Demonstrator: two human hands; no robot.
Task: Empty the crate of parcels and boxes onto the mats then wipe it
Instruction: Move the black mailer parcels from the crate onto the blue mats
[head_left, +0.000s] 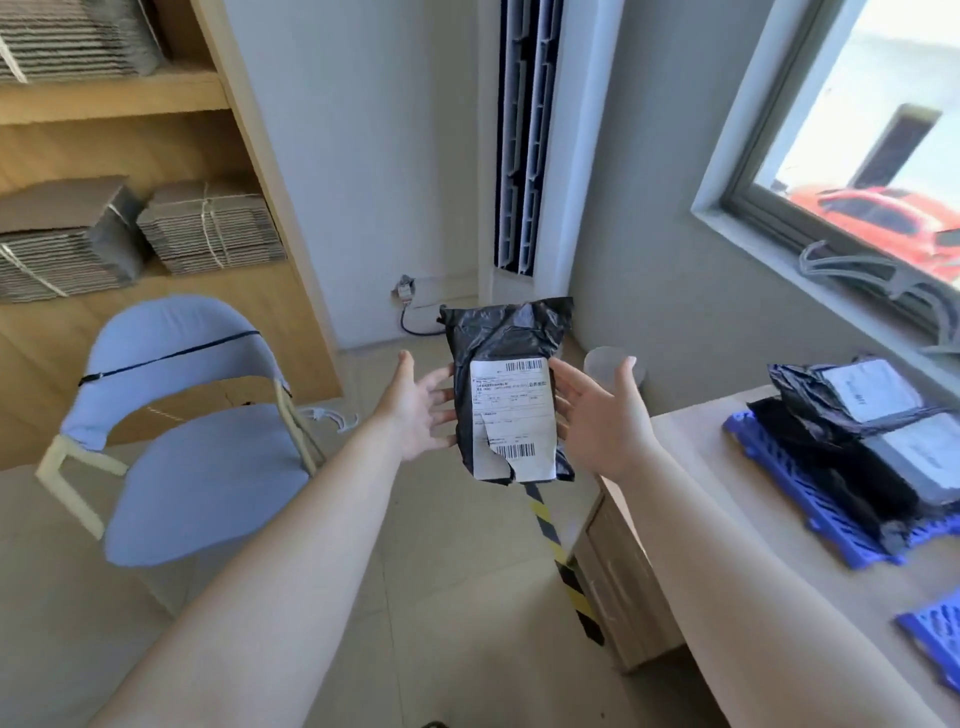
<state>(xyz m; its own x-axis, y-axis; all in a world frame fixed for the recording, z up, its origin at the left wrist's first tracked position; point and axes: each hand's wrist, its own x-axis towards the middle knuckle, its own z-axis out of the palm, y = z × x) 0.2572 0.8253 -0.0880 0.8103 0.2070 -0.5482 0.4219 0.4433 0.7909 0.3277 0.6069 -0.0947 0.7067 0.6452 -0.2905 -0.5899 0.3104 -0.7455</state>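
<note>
Pale tiled floor (467, 597) lies beside wooden table (727, 467) under window (857, 130).

**Surroundings, referenced to the blue chair**

Blue chair (192, 441) stands on tiled floor. Behind it, wooden shelving (156, 93) holding bundled flat cardboard (208, 228). To its right, a black-yellow floor stripe (561, 561); farther right, a window (857, 130).

Daylight pours through the window (852, 130) on the right, washing grey walls (363, 156); a blue chair (182, 415) stands on pale floor tiles (441, 597); wooden shelving (130, 104) at left carries tied cardboard bundles (208, 228); yellow-black tape (558, 561) runs along the floor beside a light wooden table (727, 519).
</note>
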